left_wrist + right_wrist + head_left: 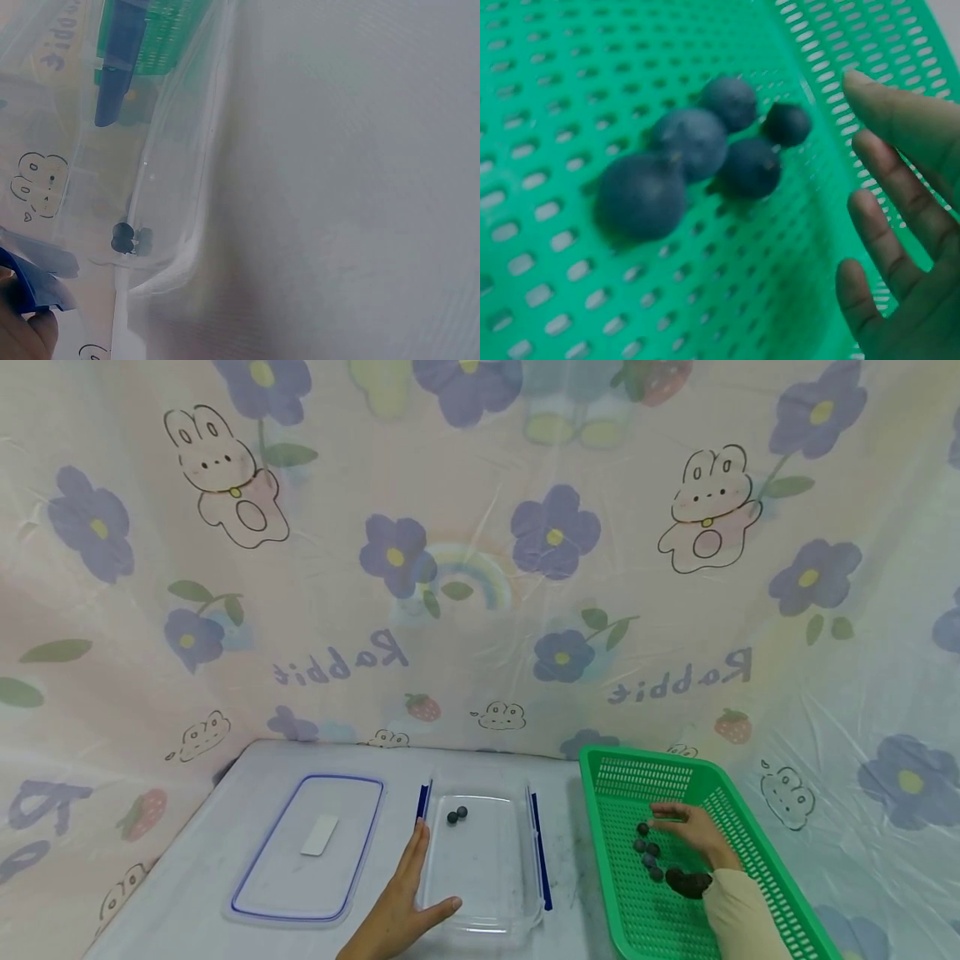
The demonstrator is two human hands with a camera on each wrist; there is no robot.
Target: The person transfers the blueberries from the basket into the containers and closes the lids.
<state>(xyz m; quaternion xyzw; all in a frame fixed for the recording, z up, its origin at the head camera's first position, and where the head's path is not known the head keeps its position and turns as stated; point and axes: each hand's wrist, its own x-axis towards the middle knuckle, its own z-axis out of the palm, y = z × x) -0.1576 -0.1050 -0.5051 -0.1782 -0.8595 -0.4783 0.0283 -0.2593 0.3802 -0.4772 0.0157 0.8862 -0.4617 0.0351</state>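
Observation:
My right hand (697, 835) hovers inside the green basket (600, 860), its fingers spread and holding nothing. Beside it on the basket floor sit several dark blue blueberries (690, 142), apart from the fingertips in the right wrist view. A dark, bumpy oval thing, maybe an avocado (686, 883), lies by the right wrist. Two more blueberries (457, 815) touch each other near the far left corner of a clear lidless container (487, 868). Straight fingers of my left hand (401, 885) rest along that container's left side, at a blue clip flap (34, 289); the thumb reaches over its near end.
A clear lid with a blue seal (300, 893) lies left of the container, a small white rectangular piece (320, 835) on it. Another blue clip flap (542, 860) sticks out on the container's right. A patterned curtain (480, 610) hangs behind the white table (187, 877).

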